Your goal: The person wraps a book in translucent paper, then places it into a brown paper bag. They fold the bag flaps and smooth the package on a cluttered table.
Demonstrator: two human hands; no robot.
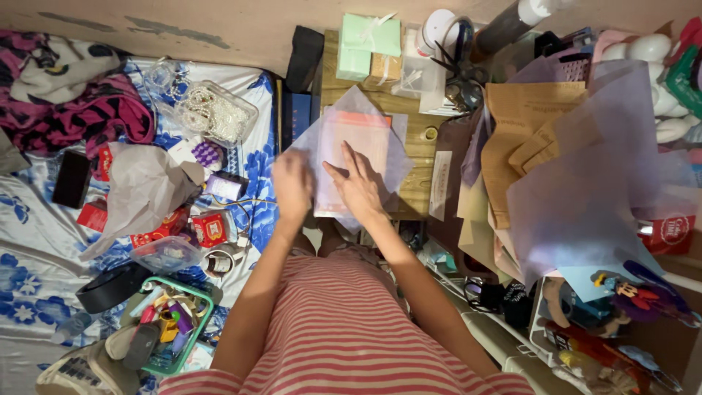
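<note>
On the small wooden table (pixel 417 135) in front of me lies a flat clear plastic bag with pink paper inside (pixel 351 157), on top of thin pale purple tissue paper (pixel 395 164). My right hand (pixel 358 186) rests flat and open on the bag, holding nothing. My left hand (pixel 292 183) is blurry at the bag's left edge; I cannot tell its grip. I think the thin tissue could crease or tear if I push sideways. The clear plastic box (pixel 219 113) on the bed holds white beads. The green basket (pixel 172 333) holds small mixed things.
</note>
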